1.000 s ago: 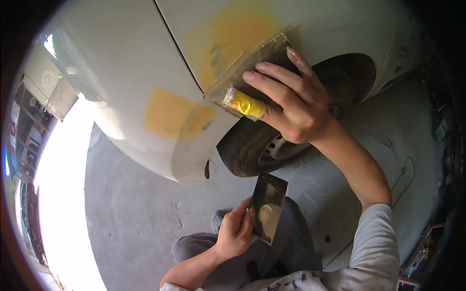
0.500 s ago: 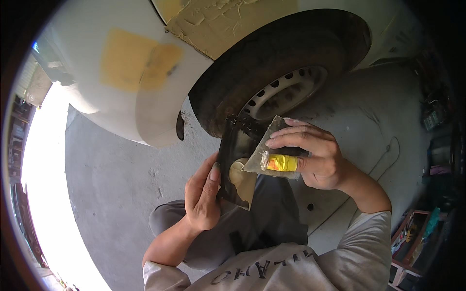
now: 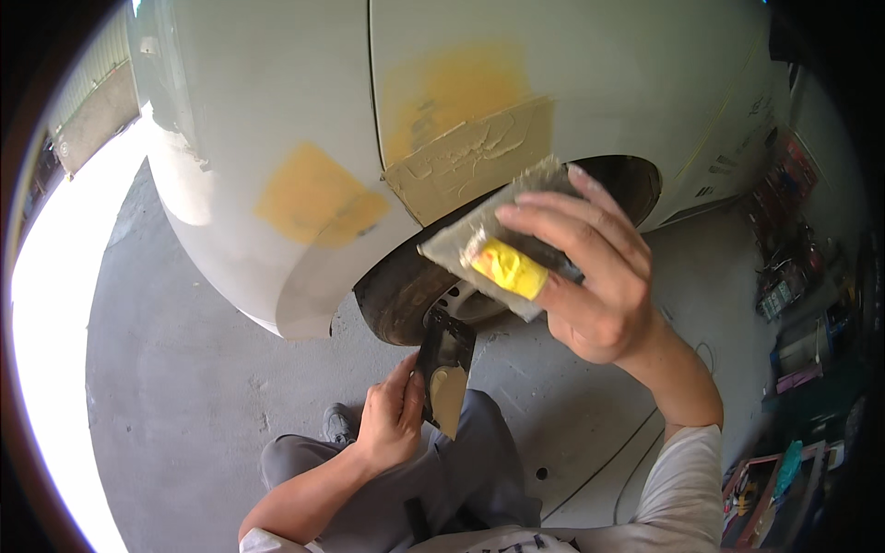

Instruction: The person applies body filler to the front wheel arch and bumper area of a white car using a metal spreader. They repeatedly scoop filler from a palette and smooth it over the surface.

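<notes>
My left hand (image 3: 392, 415) grips the edge of a black putty board (image 3: 450, 345), held low above my knees. Beige putty (image 3: 448, 392) lies on the board's near end. Raised in front of the wheel arch, my right hand (image 3: 599, 276) pinches a flat grey spreader (image 3: 461, 235) with fingers on its face. Yellow tape (image 3: 510, 267) covers the thumb end of that hand. Beyond the spreader, a patch of beige putty (image 3: 470, 158) with ridges covers the white car panel (image 3: 599, 83) above the wheel arch. The spreader hides part of the arch; whether it touches the panel I cannot tell.
Yellowish patches (image 3: 318, 198) mark the panels on both sides of a vertical seam (image 3: 375, 92). The tyre (image 3: 392, 300) is below the arch. A thin cable (image 3: 608, 456) runs across the grey floor (image 3: 212, 396). Shelves with tools (image 3: 765, 488) stand at the right.
My right hand with the spreader has moved up and away from the board, toward the panel. The left hand still holds the board, lower in view. The view has tilted up, showing more car side.
</notes>
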The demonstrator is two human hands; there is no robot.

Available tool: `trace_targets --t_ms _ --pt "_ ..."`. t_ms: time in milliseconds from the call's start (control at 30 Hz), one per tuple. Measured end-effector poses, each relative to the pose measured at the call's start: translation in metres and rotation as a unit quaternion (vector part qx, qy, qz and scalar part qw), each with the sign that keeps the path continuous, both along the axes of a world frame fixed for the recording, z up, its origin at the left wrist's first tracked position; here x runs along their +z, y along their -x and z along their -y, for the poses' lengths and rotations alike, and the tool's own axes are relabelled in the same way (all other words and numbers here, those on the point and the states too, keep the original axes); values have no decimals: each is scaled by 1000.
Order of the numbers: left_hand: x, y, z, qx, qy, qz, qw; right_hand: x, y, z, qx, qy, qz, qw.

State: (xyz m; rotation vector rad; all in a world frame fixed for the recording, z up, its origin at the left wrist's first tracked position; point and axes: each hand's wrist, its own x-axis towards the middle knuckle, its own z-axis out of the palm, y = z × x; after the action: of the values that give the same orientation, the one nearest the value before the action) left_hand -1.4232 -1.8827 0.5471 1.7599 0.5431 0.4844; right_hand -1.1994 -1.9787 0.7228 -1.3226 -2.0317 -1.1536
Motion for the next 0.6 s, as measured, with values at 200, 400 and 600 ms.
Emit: trace_targets --t_ms 200,400,600 --pt "0 -7 13 -11 17 11 1000 18 -6 -45 -73 -86 96 989" --pt "2 -6 22 -8 28 18 999 12 -18 -34 -62 -113 72 989" --pt "3 -5 18 -23 33 11 999 7 -19 -31 -76 -66 103 990"
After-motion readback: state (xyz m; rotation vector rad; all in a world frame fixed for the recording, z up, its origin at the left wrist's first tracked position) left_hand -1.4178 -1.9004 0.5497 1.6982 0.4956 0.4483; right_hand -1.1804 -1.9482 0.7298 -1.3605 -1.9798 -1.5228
